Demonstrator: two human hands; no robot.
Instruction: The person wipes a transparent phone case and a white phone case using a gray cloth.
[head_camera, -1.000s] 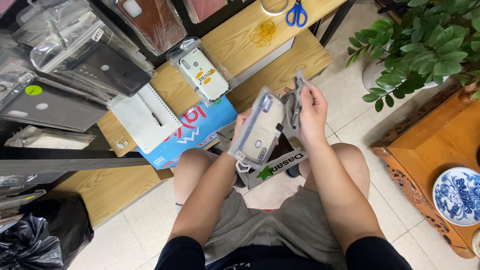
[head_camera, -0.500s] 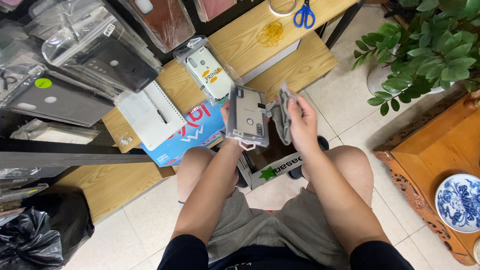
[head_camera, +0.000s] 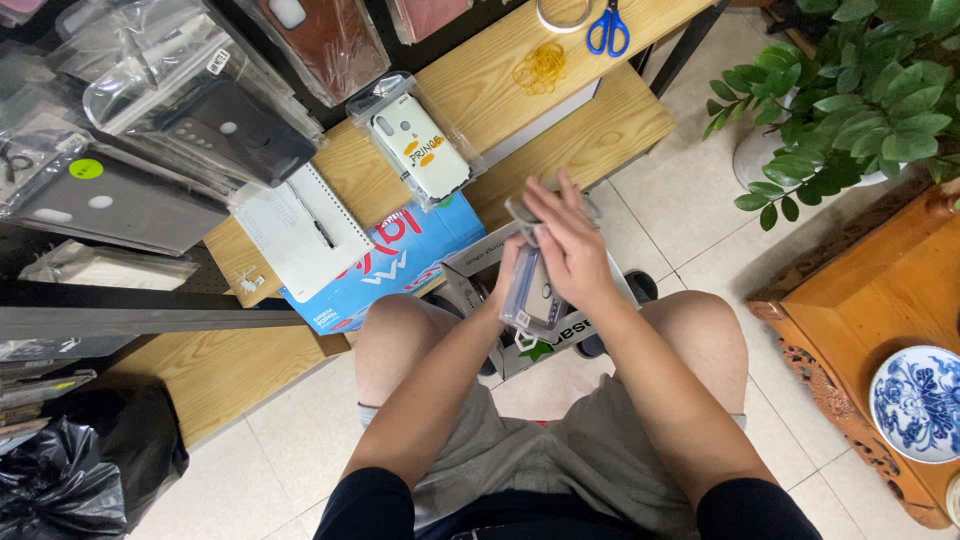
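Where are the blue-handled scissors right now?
The blue-handled scissors lie at the top edge of the head view, on the wooden shelf, right of the yellow rubber bands.
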